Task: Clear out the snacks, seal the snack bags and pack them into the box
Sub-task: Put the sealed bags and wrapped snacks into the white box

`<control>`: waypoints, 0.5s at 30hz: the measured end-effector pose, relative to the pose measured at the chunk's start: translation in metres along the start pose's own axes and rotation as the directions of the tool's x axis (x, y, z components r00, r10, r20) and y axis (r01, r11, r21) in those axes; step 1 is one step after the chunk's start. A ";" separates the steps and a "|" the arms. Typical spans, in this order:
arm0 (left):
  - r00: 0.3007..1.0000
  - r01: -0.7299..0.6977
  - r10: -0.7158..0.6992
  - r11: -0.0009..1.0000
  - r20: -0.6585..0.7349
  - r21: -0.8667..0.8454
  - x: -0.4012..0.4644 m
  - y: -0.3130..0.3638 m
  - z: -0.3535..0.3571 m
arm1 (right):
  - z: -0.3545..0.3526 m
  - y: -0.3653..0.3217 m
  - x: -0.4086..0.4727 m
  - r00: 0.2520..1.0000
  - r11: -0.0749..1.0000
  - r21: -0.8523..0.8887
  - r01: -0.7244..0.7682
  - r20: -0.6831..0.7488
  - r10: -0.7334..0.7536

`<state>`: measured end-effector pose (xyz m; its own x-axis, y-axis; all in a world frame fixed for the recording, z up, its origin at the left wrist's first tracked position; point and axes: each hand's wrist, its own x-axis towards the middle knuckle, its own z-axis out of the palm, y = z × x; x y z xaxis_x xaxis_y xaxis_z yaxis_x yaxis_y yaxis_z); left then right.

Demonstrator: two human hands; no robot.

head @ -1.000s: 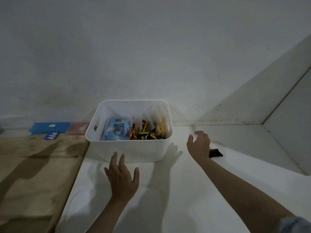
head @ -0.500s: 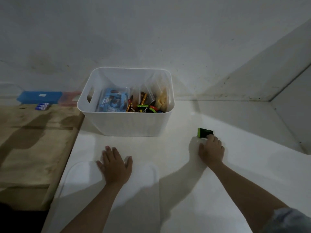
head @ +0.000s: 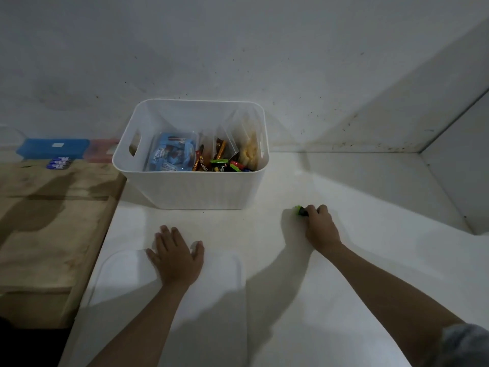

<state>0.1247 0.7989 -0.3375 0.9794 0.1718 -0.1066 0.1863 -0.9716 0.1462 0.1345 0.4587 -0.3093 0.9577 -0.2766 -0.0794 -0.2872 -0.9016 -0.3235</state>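
A white box (head: 185,192) stands on the white counter against the wall. Inside it are clear snack bags: one with blue packets (head: 172,154), one with dark and orange wrappers (head: 219,160), one with yellow snacks (head: 250,154). A flat white lid (head: 119,274) lies on the counter in front of the box. My left hand (head: 176,254) rests flat on the lid, fingers straight. To the right of the box, my right hand (head: 318,226) curls its fingers round a small green and black snack packet (head: 300,210) lying on the counter.
A wooden surface (head: 50,221) adjoins the counter on the left. At its far end lie a blue case (head: 53,148), a pink case (head: 102,152) and a small blue packet (head: 58,163). Walls close the counter behind and on the right.
The view has dropped toward the counter. My left hand came down onto the lid. My right hand closed its fingers over the green packet, now mostly covered.
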 end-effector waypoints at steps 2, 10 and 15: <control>1.000 -0.006 0.006 1.000 -0.004 -0.008 0.000 0.000 0.000 | -0.018 -0.023 -0.001 0.979 0.942 0.335 -0.030 -0.181 0.095; 0.999 0.019 -0.017 0.999 0.047 -0.036 0.003 -0.001 0.003 | -0.106 -0.151 0.003 0.791 0.728 0.472 0.497 -0.592 -0.156; 0.992 0.042 -0.023 0.987 0.122 -0.155 0.011 -0.005 -0.006 | -0.105 -0.179 -0.008 0.849 0.750 0.485 0.449 -0.494 -0.188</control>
<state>0.1346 0.8065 -0.3335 0.9579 0.1728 -0.2292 0.2371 -0.9265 0.2922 0.1761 0.5876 -0.1517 0.8582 -0.2294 0.4592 0.2229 -0.6393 -0.7359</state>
